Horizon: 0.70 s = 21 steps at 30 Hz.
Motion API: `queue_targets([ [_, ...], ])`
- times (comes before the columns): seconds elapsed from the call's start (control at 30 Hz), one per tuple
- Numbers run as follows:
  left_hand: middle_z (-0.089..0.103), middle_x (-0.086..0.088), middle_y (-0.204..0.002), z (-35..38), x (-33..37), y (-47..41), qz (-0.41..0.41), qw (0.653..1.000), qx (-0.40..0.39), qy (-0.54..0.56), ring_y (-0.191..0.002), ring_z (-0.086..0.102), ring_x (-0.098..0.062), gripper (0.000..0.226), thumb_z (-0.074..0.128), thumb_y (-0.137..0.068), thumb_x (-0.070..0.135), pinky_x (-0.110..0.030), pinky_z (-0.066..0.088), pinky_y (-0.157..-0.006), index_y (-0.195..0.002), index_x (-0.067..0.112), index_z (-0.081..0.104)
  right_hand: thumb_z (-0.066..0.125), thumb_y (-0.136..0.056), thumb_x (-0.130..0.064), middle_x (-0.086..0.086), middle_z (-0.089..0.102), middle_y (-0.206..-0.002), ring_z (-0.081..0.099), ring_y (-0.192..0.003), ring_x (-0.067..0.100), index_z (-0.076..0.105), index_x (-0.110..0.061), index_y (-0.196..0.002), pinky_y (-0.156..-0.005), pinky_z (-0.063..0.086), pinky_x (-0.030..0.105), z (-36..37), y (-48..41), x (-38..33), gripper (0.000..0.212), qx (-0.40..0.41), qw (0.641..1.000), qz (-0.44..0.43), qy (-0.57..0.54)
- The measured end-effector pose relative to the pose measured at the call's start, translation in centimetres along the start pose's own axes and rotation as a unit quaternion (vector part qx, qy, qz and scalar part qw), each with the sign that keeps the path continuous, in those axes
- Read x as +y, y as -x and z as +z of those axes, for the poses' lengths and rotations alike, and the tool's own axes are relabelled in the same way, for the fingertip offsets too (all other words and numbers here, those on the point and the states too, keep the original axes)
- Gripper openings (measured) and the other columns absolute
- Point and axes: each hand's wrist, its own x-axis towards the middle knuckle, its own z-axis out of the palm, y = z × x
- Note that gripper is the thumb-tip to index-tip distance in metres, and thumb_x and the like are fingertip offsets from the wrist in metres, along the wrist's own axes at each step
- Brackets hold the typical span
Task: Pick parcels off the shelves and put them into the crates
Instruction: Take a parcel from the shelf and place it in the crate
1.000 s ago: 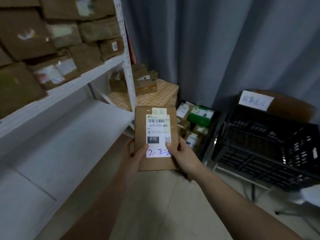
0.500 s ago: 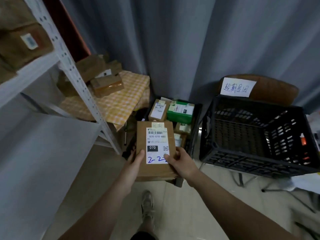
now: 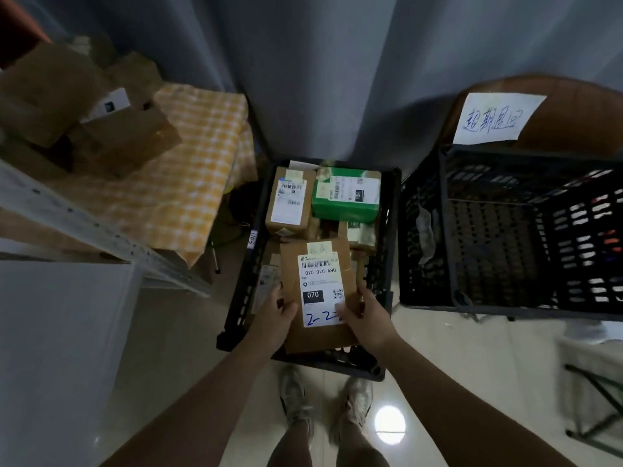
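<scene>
The held parcel point(image 3: 290, 268) covers the near contents of the floor crate point(image 3: 391, 237), so what lies under it cannot be told. The thumb of the right hand point(image 3: 365, 320) hides the end of the blue handwriting on the label point(image 3: 320, 284), whose small print is unreadable. The raised crate point(image 3: 526, 157) is cut off at the right edge. The stacked cartons point(image 3: 124, 139) at the upper left are blurred.

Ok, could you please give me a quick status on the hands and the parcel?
Left hand and right hand grip the labelled parcel. Held above the low crate. Green box and others lie at far end.
</scene>
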Motion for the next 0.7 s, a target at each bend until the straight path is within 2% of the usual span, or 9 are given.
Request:
queue_targets([
  [0.07, 0.049, -0.001, -0.136, -0.2, -0.7, -2.2, -0.012, 1.000, -0.008, -0.019, -0.116, 0.051, -0.016, 0.051, 0.048, -0.099, 0.020, -0.024, 0.042, -0.084, -0.146, 0.025, 0.029, 0.064, -0.090, -0.035, 0.004, 0.060, -0.126, 0.061, -0.106, 0.020, 0.037, -0.021, -0.141, -0.088, 0.053, 0.035, 1.0, -2.1, 0.7, 0.060, -0.002, 1.000, 0.022, -0.011],
  [0.13, 0.048, -0.002, -0.137, -0.9, -1.3, -4.1, 0.027, 0.997, 0.020, -0.076, -0.113, 0.049, -0.010, 0.049, 0.050, -0.097, 0.015, -0.015, 0.044, -0.078, -0.143, 0.022, 0.033, 0.067, -0.087, -0.038, 0.004, 0.059, -0.125, 0.061, -0.104, 0.021, 0.037, -0.022, -0.141, -0.085, 0.055, 0.036, 2.5, -4.1, 0.9, 0.063, -0.007, 0.999, 0.038, -0.026],
  [0.17, 0.047, -0.003, -0.137, -1.3, -1.6, -4.9, 0.057, 0.991, 0.046, -0.111, -0.114, 0.049, -0.010, 0.050, 0.051, -0.096, 0.013, -0.017, 0.047, -0.080, -0.142, 0.020, 0.034, 0.068, -0.086, -0.040, 0.002, 0.059, -0.123, 0.061, -0.100, 0.019, 0.038, -0.023, -0.140, -0.082, 0.056, 0.034, 3.4, -5.0, 0.8, 0.063, -0.004, 0.999, 0.037, -0.029],
  [0.23, 0.039, -0.007, -0.141, -2.4, -2.2, -6.6, 0.110, 0.973, 0.093, -0.181, -0.123, 0.045, -0.018, 0.054, 0.055, -0.094, 0.014, -0.032, 0.046, -0.098, -0.143, 0.017, 0.034, 0.068, -0.086, -0.043, -0.002, 0.058, -0.119, 0.058, -0.091, 0.011, 0.036, -0.024, -0.139, -0.074, 0.053, 0.026, 5.2, -7.2, 0.1, 0.065, 0.004, 0.999, 0.021, -0.028],
  [0.3, 0.028, -0.010, -0.147, -3.5, -3.0, -8.1, 0.146, 0.945, 0.097, -0.277, -0.133, 0.036, -0.024, 0.055, 0.058, -0.093, 0.020, -0.038, 0.038, -0.108, -0.143, 0.016, 0.036, 0.068, -0.085, -0.042, -0.003, 0.059, -0.121, 0.058, -0.089, 0.008, 0.034, -0.026, -0.139, -0.071, 0.052, 0.023, 6.9, -9.3, -0.6, 0.066, 0.012, 1.000, 0.003, -0.027],
  [0.4, 0.009, -0.009, -0.157, -4.9, -4.4, -9.5, 0.142, 0.887, 0.020, -0.439, -0.142, 0.015, -0.027, 0.067, 0.060, -0.090, 0.037, -0.040, 0.026, -0.115, -0.147, 0.018, 0.031, 0.069, -0.085, -0.034, -0.001, 0.059, -0.127, 0.060, -0.107, 0.020, 0.026, -0.028, -0.144, -0.085, 0.055, 0.037, 9.3, -11.6, -0.6, 0.073, 0.016, 1.000, -0.015, 0.000],
  [0.53, 0.009, -0.005, -0.158, -5.6, -6.2, -10.3, 0.175, 0.791, 0.002, -0.587, -0.144, 0.009, -0.026, 0.080, 0.054, -0.089, 0.050, -0.040, 0.015, -0.116, -0.151, 0.020, 0.014, 0.072, -0.083, -0.032, -0.007, 0.059, -0.123, 0.058, -0.099, 0.010, 0.022, -0.035, -0.146, -0.074, 0.052, 0.026, 10.6, -12.6, 0.3, 0.080, 0.014, 1.000, -0.026, 0.005],
  [0.63, 0.013, -0.006, -0.158, -5.6, -6.6, -10.6, 0.195, 0.778, 0.019, -0.598, -0.144, 0.011, -0.028, 0.080, 0.059, -0.089, 0.042, -0.041, 0.012, -0.116, -0.151, 0.020, 0.014, 0.073, -0.082, -0.035, -0.013, 0.059, -0.123, 0.056, -0.095, -0.001, 0.022, -0.036, -0.147, -0.070, 0.048, 0.015, 10.1, -12.9, 0.8, 0.082, -0.002, 0.999, -0.036, -0.004],
  [0.7, 0.014, -0.006, -0.158, -5.7, -6.6, -10.7, 0.197, 0.775, 0.022, -0.601, -0.144, 0.012, -0.028, 0.080, 0.060, -0.088, 0.041, -0.042, 0.011, -0.116, -0.151, 0.019, 0.016, 0.071, -0.083, -0.036, -0.010, 0.059, -0.125, 0.058, -0.101, 0.005, 0.019, -0.034, -0.149, -0.077, 0.053, 0.024, 9.8, -13.1, 0.6, 0.084, -0.020, 0.999, -0.040, 0.010],
])
